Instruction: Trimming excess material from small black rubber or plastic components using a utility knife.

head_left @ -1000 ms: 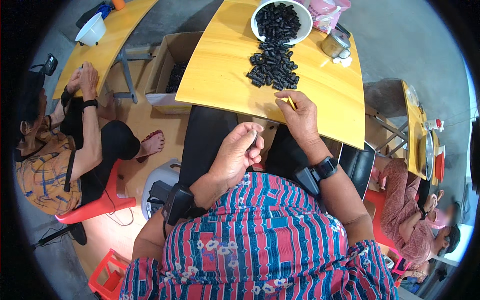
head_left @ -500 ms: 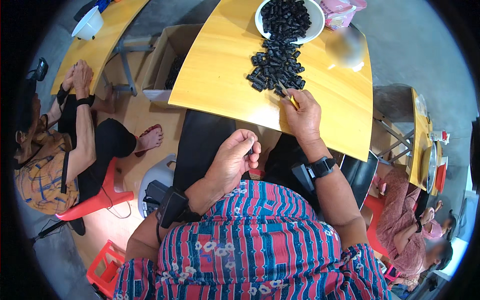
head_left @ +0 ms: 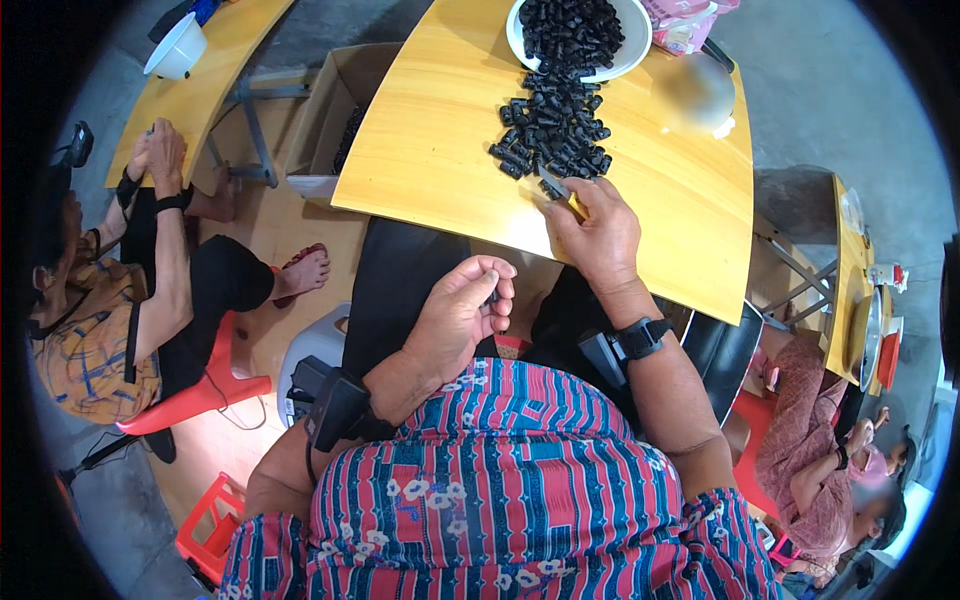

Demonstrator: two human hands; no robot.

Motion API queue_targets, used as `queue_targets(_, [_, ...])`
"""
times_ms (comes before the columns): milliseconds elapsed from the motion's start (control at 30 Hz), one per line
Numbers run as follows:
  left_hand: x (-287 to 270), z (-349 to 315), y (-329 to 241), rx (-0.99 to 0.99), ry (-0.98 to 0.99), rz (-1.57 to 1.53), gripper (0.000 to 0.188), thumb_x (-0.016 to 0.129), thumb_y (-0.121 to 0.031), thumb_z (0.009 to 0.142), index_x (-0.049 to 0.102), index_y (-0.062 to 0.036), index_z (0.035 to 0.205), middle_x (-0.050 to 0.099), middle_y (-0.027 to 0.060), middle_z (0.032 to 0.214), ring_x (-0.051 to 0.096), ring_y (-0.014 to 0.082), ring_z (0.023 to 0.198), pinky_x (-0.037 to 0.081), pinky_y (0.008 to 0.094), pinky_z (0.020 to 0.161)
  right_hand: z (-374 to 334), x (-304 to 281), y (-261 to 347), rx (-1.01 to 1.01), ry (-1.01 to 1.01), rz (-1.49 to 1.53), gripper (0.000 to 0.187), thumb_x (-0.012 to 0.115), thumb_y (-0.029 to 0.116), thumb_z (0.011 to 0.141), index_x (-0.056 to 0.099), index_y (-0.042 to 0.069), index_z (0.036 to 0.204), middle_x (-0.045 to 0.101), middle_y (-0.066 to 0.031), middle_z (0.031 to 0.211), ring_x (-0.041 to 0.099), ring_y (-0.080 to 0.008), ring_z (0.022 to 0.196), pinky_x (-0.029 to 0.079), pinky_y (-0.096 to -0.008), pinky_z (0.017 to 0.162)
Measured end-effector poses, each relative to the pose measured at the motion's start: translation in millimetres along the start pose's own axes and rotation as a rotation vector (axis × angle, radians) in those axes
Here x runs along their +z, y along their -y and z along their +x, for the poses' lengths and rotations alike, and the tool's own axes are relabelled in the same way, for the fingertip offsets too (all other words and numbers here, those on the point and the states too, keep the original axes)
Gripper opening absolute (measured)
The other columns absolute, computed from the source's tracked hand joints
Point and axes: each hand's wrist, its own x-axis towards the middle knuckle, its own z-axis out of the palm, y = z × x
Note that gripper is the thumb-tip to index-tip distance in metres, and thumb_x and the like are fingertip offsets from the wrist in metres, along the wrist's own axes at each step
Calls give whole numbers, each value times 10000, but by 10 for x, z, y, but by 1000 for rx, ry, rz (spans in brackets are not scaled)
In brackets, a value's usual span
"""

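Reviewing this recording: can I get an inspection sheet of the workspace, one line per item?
Surface: yellow wood-grain tabletop, partly covered by work.
Job's things: small black plastic-looking pieces, heaped in and before the round white bowl; yellow-handled knife with grey blade.
Clutter: pink printed bag; blurred roundish object, unidentifiable.
Hands: right hand holds the knife, blade at the pile's near edge; left hand, curled, holds a small dark piece, mostly hidden.
Cables: thin dark cable by a red plastic seat.
Surroundings: open brown cardboard box; seated co-workers left and right.
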Motion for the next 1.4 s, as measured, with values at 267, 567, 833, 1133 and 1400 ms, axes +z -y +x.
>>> queue_targets(267, [41,28,-6,-33,-40,52,146,420,-192,984,518,-89,1017,431,-40,806,402,56,692,378,205,626,-20,78,-35,17,11,-52,176,682,261,757,673,127,873,632,-77,791,624,-296,709,502,-381,617])
queue_targets(567, [173,235,-247,106,-34,418,185,418,-177,981,539,-49,1037,337,-74,675,281,10,549,263,168,477,10,9,17,23,221,-216,204,637,185,807,568,83,970,641,-119,869,629,-315,752,498,-383,641])
queue_targets(833, [196,427,-360,216,-140,627,237,414,-189,984,529,-36,1124,329,-77,669,257,4,521,254,170,452,-28,-71,-167,-125,178,197,166,621,127,829,550,43,954,618,-129,854,625,-315,805,495,-341,717])
queue_targets(1133, [242,541,-526,-21,-113,780,249,431,-259,974,533,-55,1074,321,-88,625,284,12,490,264,185,426,-57,-71,-209,-201,272,237,250,653,220,811,537,90,991,629,-118,891,616,-354,831,499,-398,697])
queue_targets(1400, [260,648,-534,-38,-67,910,220,474,-232,943,568,-36,976,354,-82,607,323,14,475,267,193,412,-55,-48,-191,-190,298,299,239,649,200,816,561,76,1000,637,-129,902,623,-333,833,501,-377,723])
